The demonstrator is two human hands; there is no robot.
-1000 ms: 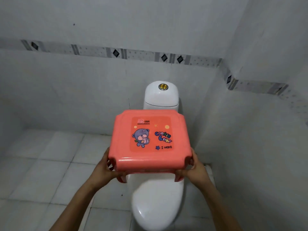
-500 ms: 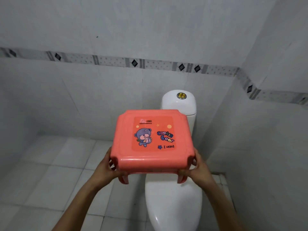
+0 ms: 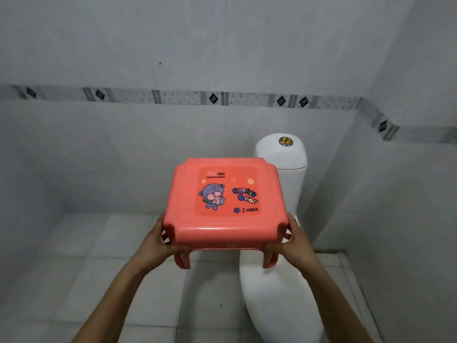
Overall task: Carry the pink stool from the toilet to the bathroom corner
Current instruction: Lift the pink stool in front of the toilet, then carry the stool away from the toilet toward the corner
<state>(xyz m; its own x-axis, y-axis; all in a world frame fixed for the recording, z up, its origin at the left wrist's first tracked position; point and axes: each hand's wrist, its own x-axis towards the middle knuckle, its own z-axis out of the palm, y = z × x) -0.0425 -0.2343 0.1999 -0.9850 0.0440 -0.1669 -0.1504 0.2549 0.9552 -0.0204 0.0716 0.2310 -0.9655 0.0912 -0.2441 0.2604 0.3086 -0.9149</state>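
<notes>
The pink stool (image 3: 226,204) hangs in the air in the middle of the view, seat up, with a bear sticker on top. My left hand (image 3: 158,241) grips its near left corner and my right hand (image 3: 291,240) grips its near right corner. Both near legs show below the seat between my hands. The white toilet (image 3: 279,300) stands behind and to the right of the stool, lid closed; the stool covers part of its tank and lid.
White tiled floor (image 3: 103,263) spreads to the left of the toilet up to the back wall (image 3: 148,157). A side wall (image 3: 408,206) rises close on the right. A patterned grey tile band runs along both walls.
The stool and both hands have shifted left, away from above the toilet. The toilet now sits further right in view and more floor shows on the left.
</notes>
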